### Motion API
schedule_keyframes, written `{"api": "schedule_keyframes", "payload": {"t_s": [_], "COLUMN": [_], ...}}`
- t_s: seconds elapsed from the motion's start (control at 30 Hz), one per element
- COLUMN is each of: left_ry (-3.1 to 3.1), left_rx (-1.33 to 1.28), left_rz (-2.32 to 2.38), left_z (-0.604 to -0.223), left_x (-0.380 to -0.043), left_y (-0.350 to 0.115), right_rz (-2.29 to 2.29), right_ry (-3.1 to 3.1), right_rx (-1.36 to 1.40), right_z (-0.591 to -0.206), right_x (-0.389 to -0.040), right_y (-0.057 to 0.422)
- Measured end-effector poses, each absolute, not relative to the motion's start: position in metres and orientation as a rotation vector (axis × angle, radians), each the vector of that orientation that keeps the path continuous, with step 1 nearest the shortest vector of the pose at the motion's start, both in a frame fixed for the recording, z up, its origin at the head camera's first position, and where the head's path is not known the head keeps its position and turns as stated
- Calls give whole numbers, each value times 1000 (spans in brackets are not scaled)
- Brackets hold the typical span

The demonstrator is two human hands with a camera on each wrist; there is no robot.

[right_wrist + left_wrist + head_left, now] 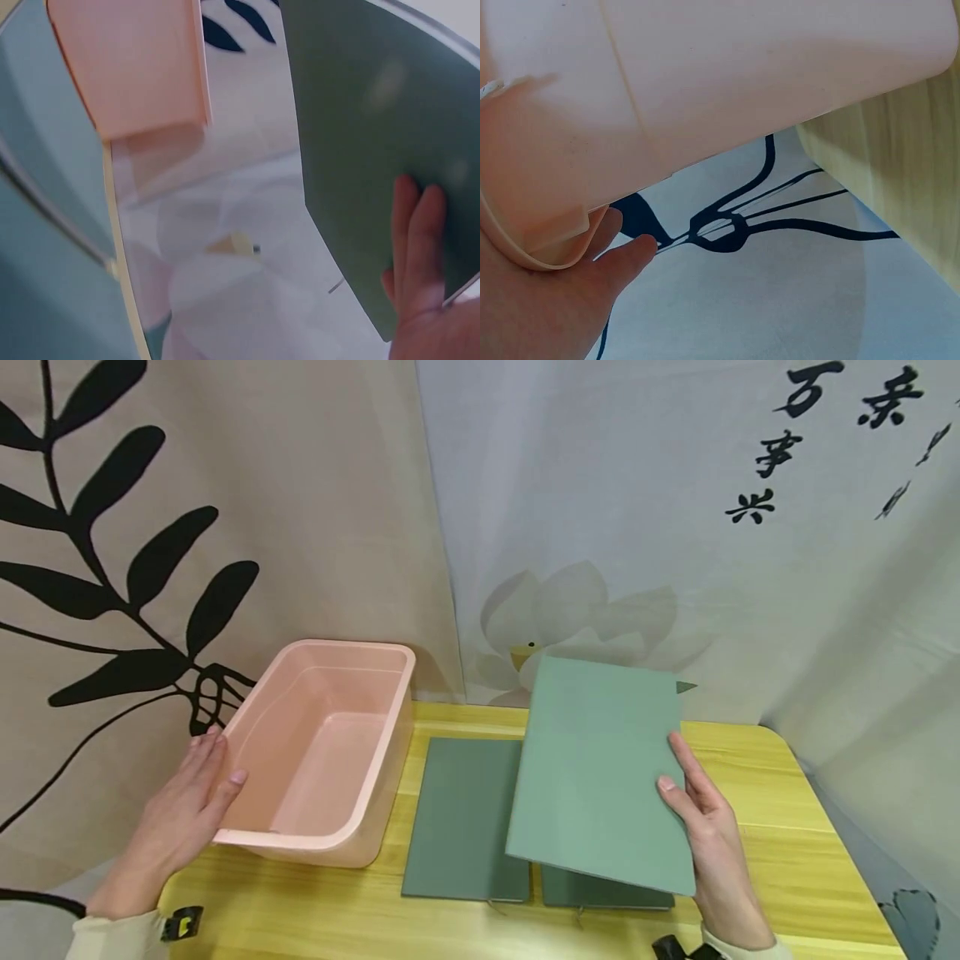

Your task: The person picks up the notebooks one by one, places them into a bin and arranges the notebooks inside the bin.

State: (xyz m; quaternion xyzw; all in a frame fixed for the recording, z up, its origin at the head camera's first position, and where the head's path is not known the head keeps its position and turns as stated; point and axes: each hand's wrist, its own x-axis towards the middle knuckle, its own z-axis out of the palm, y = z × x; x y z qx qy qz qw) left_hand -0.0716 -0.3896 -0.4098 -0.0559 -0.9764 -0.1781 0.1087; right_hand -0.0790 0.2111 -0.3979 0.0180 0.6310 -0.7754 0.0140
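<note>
My left hand (180, 802) grips the left rim of a pink plastic bin (385, 752), thumb over the rim and fingers along its outer side. The left wrist view shows that hand (577, 292) under the lip, with the bin's wall (727, 82) above. My right hand (708, 835) holds a light green notebook (600, 768) by its right edge, tilted up off the table, thumb on the near cover. Fingers (420, 240) lie against its other cover in the right wrist view. Below, two darker green notebooks (468, 818) lie side by side; the right one (600, 889) is mostly hidden.
The bin stands on a yellow wooden table (787, 852), at the left. Behind the table hangs a pale cloth (345, 527) with printed black leaves and characters. Thin ribbon ends poke out from the lying notebooks at the near side.
</note>
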Motion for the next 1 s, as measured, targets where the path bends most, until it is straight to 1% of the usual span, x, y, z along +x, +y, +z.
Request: {"api": "schedule_keyframes", "payload": {"t_s": [0.37, 0.73, 1.0], "left_ry": [-2881, -2838, -2782], "left_rx": [-125, -169, -207], "left_rz": [-530, -545, -556], "left_z": [-408, -409, -412], "left_x": [-75, -73, -70], "left_y": [-386, -390, -393], "right_rz": [-2452, -2555, -2501], "right_ry": [1920, 1692, 1732], "right_rx": [-79, -185, -215], "right_z": [-388, -388, -390], "right_x": [-88, -102, -112], "right_y": [153, 103, 69]}}
